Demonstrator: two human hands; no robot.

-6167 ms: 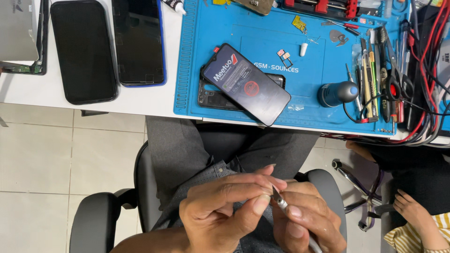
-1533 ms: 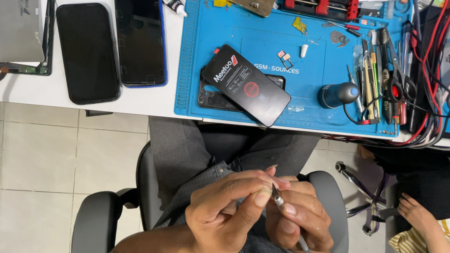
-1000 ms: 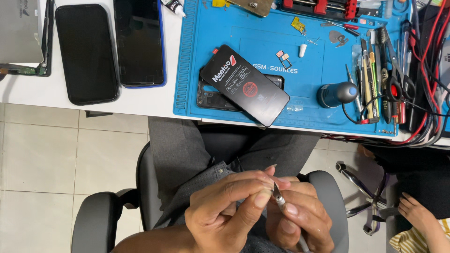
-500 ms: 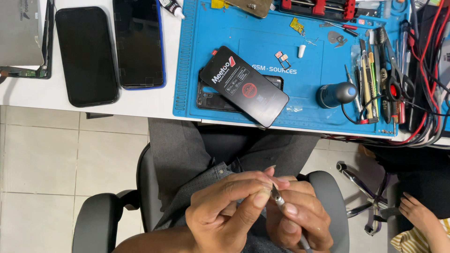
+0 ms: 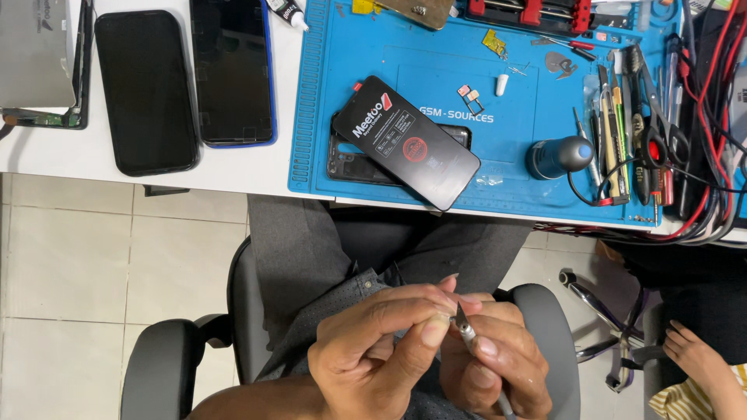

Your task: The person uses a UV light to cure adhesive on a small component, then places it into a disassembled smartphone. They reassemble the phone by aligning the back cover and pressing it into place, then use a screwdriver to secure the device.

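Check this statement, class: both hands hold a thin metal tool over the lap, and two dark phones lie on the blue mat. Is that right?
Not quite. In the head view the two dark phones lie on the white table, left of the blue mat. Both hands do hold the thin metal tool over the lap.

Left hand (image 5: 381,350) and right hand (image 5: 490,365) close together over the lap, fingertips pinched, maybe touching each other.
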